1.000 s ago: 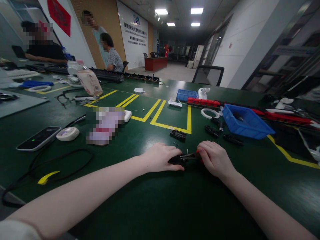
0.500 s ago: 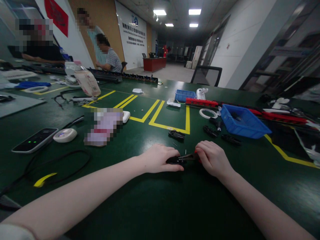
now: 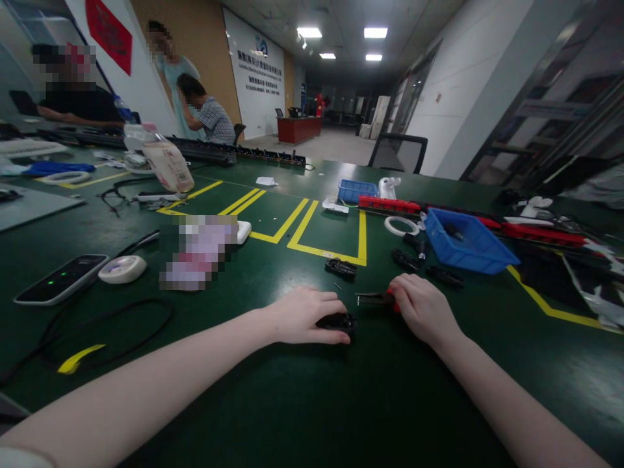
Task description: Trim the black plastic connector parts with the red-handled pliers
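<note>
My left hand (image 3: 312, 315) is closed round a small black plastic part (image 3: 337, 321) on the green table, thumb on the near side and fingers on the far side. My right hand (image 3: 423, 305) grips red-handled pliers (image 3: 377, 298), whose jaws point left, a little apart from the black part. At the jaw tips is a thin metal pin (image 3: 358, 299), standing roughly crosswise. A second thin pin (image 3: 337, 286) lies on the table beyond my left fingers. Farther off sits another black part (image 3: 340, 267). Several more black pieces (image 3: 407, 259) lie beyond my right hand.
A blue bin (image 3: 470, 242) stands at the right with a dark piece inside, beside a white tape roll (image 3: 401, 225) and red strips (image 3: 543, 234). To the left are a phone (image 3: 197, 253), a round white device (image 3: 122, 269) and a black cable (image 3: 170, 312). Other people sit and stand at the back left.
The pliers have moved from the black part in my left hand slightly away and up, with the pin now at their tips. My left hand keeps its hold. The view has shifted slightly.
</note>
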Demonstrator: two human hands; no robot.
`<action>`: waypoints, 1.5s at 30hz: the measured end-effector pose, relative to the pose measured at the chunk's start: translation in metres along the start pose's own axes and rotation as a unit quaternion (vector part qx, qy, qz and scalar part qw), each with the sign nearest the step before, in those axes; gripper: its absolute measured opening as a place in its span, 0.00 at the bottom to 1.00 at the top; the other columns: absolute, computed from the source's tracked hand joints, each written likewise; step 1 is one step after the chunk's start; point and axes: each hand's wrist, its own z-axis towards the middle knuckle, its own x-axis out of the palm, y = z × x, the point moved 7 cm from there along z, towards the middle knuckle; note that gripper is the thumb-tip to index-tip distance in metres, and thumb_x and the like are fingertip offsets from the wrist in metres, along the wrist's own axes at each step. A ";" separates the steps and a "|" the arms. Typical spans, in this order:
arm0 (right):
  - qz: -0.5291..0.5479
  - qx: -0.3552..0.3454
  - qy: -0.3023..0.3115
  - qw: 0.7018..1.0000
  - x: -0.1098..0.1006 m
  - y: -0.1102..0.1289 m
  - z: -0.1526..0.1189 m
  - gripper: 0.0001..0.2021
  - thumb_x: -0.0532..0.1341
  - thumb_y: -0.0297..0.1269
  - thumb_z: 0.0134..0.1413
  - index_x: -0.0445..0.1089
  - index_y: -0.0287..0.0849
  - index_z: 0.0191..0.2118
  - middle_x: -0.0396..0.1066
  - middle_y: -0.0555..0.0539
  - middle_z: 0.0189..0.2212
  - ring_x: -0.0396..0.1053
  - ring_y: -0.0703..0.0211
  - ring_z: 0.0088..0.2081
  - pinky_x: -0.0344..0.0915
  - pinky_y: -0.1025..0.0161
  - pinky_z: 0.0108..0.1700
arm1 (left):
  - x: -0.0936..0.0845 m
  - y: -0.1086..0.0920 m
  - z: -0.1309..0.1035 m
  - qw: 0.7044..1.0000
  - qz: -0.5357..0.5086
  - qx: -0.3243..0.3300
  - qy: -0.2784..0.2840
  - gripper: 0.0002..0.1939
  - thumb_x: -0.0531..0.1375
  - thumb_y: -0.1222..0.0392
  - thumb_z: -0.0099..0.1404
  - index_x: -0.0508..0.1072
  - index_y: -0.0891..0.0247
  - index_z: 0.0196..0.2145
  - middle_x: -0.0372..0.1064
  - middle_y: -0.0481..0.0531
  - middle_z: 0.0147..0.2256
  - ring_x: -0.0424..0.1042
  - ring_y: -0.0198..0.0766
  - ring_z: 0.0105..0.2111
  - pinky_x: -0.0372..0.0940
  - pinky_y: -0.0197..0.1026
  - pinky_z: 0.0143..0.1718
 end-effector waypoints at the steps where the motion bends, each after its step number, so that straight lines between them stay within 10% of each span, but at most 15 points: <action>1: -0.003 -0.001 0.007 1.000 0.001 0.001 0.000 0.19 0.44 0.42 0.64 0.66 0.41 0.29 0.67 0.45 0.26 0.63 0.58 0.29 0.58 0.60 0.32 | 0.000 0.000 0.000 1.000 0.001 0.000 0.000 0.20 0.53 0.43 0.66 0.69 0.62 0.43 0.69 0.49 0.36 0.69 0.37 0.31 0.58 0.37 0.31; 14: 0.024 0.002 -0.001 1.000 -0.006 -0.003 0.000 0.12 0.51 0.42 0.61 0.67 0.43 0.42 0.67 0.41 0.44 0.64 0.51 0.48 0.63 0.51 0.49 | 0.000 -0.001 0.000 1.000 0.012 0.005 0.006 0.21 0.55 0.42 0.64 0.68 0.61 0.45 0.69 0.49 0.36 0.69 0.38 0.31 0.58 0.38 0.31; 22: 0.058 0.039 0.111 0.991 -0.002 -0.047 -0.033 0.34 0.61 0.53 0.48 0.55 0.48 0.60 0.61 0.40 0.55 0.60 0.44 0.55 0.60 0.44 0.54 | 0.004 0.000 -0.001 1.000 0.000 0.005 0.011 0.23 0.56 0.40 0.62 0.68 0.58 0.48 0.67 0.48 0.38 0.68 0.37 0.30 0.58 0.37 0.29; 36: -0.046 -0.019 -0.049 0.998 -0.030 -0.023 -0.055 0.26 0.62 0.49 0.48 0.61 0.40 0.50 0.68 0.39 0.44 0.68 0.48 0.43 0.68 0.52 0.43 | 0.003 -0.003 0.000 0.999 0.002 0.007 0.040 0.28 0.61 0.45 0.60 0.63 0.56 0.55 0.63 0.52 0.43 0.66 0.42 0.39 0.62 0.40 0.36; 45: 0.052 0.105 -0.069 0.991 -0.039 -0.037 -0.059 0.21 0.55 0.45 0.57 0.56 0.45 0.55 0.65 0.42 0.45 0.68 0.51 0.44 0.69 0.53 0.42 | 0.002 0.000 -0.002 0.999 -0.022 -0.009 0.040 0.27 0.61 0.49 0.62 0.61 0.58 0.56 0.63 0.53 0.46 0.65 0.44 0.45 0.62 0.44 0.44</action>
